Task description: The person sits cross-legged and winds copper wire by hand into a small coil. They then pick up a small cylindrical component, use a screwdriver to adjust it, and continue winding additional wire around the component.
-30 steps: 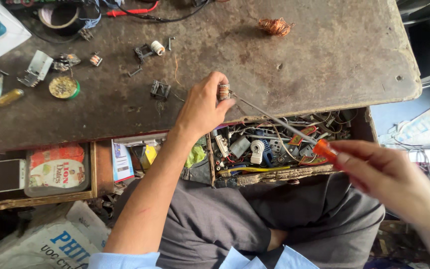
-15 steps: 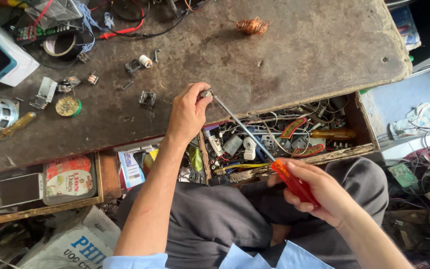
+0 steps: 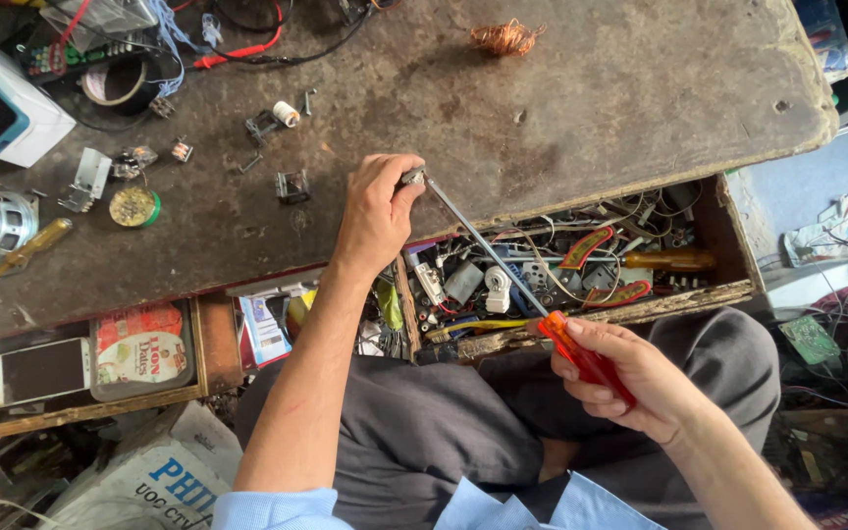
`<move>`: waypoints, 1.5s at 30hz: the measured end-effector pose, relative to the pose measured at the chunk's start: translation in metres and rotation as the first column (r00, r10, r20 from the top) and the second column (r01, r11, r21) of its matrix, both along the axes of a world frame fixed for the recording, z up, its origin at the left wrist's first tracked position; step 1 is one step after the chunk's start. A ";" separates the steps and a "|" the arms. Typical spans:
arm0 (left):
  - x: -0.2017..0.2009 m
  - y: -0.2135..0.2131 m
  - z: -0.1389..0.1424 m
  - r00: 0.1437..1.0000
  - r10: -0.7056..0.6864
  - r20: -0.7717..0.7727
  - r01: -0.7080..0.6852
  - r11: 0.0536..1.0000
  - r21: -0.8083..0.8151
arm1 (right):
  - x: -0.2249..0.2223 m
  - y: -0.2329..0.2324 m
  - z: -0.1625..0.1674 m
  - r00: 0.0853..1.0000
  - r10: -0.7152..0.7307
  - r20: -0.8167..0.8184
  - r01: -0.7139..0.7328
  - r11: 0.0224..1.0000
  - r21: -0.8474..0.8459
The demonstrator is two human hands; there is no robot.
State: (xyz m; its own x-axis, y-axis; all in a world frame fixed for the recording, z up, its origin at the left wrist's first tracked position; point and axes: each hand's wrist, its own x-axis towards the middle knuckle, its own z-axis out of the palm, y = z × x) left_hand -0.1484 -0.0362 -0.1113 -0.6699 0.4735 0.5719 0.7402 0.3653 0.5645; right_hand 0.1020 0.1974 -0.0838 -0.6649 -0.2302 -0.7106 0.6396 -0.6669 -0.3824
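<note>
A: Left hand (image 3: 377, 211) pinches a small grey metal part (image 3: 411, 178) at the edge of the worn wooden bench (image 3: 581, 108); right hand (image 3: 630, 378) is closed round the long steel screwdriver with an orange plastic handle (image 3: 581, 353).

B: Changed?

A: Its tip has settled onto the part, above the open cluttered drawer (image 3: 728, 236); turning looks under way.

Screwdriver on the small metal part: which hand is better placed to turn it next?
Right. The right hand grips the screwdriver's red handle, its tip at the small metal part. The left hand pinches that part at the workbench edge, probably only steadying it.
</note>
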 end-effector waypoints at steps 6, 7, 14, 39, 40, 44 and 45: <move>-0.002 -0.001 0.000 0.986 0.056 0.155 -0.068 0.995 0.068 | -0.001 -0.005 -0.007 0.998 -0.026 -0.051 0.020 0.993 -0.119; -0.002 0.000 -0.001 0.989 0.057 0.137 -0.068 0.995 0.074 | 0.000 -0.006 -0.009 0.998 -0.030 -0.047 0.023 0.990 -0.141; -0.011 -0.002 -0.001 0.972 0.050 0.228 -0.070 0.994 0.078 | -0.002 -0.009 -0.024 0.998 -0.062 -0.031 0.044 0.910 -0.412; 0.019 0.038 0.001 0.985 -0.170 0.028 0.168 0.984 0.058 | -0.068 -0.026 0.041 0.981 0.096 -0.171 0.017 0.828 0.560; 0.021 0.041 -0.002 0.987 -0.158 0.037 0.154 0.985 0.079 | -0.069 -0.020 0.039 0.991 0.051 -0.121 0.020 0.851 0.524; 0.019 0.040 -0.010 0.996 -0.051 0.077 0.043 0.993 0.109 | -0.039 0.008 0.028 0.990 0.068 -0.120 0.012 0.826 0.563; 0.018 0.040 -0.010 0.996 -0.034 0.083 0.024 0.993 0.115 | -0.029 0.013 0.025 0.993 0.058 -0.099 0.008 0.829 0.558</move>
